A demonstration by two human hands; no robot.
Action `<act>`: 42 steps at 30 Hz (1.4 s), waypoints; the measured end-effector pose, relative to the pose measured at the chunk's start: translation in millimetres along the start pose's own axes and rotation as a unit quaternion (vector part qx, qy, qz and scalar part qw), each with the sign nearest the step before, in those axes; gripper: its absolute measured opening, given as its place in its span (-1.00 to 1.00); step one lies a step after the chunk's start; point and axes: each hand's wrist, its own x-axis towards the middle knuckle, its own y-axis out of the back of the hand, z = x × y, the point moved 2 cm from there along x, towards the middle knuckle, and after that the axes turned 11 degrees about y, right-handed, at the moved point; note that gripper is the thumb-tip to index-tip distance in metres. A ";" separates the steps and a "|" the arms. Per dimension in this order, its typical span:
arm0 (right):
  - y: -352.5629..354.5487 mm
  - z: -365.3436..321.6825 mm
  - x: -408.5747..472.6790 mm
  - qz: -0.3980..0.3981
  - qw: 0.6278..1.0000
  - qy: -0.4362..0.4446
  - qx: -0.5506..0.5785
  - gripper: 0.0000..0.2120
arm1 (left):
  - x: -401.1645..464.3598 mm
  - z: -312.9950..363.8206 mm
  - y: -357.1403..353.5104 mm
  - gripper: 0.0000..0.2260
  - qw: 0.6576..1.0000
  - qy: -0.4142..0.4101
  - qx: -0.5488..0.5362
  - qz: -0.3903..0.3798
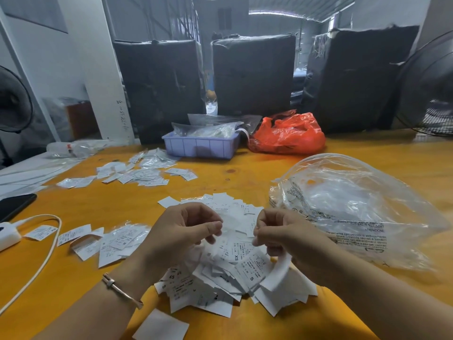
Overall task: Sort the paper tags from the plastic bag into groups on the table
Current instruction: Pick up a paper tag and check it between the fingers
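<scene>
White paper tags (220,273) lie heaped under both hands (186,227), which pinch some.

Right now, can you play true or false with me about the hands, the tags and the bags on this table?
1. Both hands are holding paper tags over the big pile. True: the left hand and the right hand pinch tags above the pile of tags.
2. The clear plastic bag lies left of the hands. False: it lies to their right.
3. A red plastic bag sits beside the purple tray. True.
4. The tray is upside down. False: it stands upright with clear packets in it.
5. A bracelet is on the left wrist. True.
6. The table is blue. False: it is orange-yellow.
</scene>
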 end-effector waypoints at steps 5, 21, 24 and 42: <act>-0.6 -4.6 1.4 -0.039 0.990 0.021 0.134 -0.81 | 1.1 -0.3 0.3 -0.96 1.000 0.001 0.006 -0.004; 15.1 1.6 1.1 -0.005 0.955 0.075 -0.287 -0.56 | 1.3 -2.0 1.3 -0.93 1.000 -0.006 0.004 -0.007; 17.5 -3.3 1.8 -0.034 0.913 0.086 -0.398 -0.69 | 1.5 -2.3 1.9 -0.92 1.000 -0.006 0.006 -0.008; 21.9 -23.1 -5.8 0.007 0.992 0.114 -0.046 -0.91 | -5.1 7.1 -3.1 -0.82 0.997 -0.034 -0.033 -0.059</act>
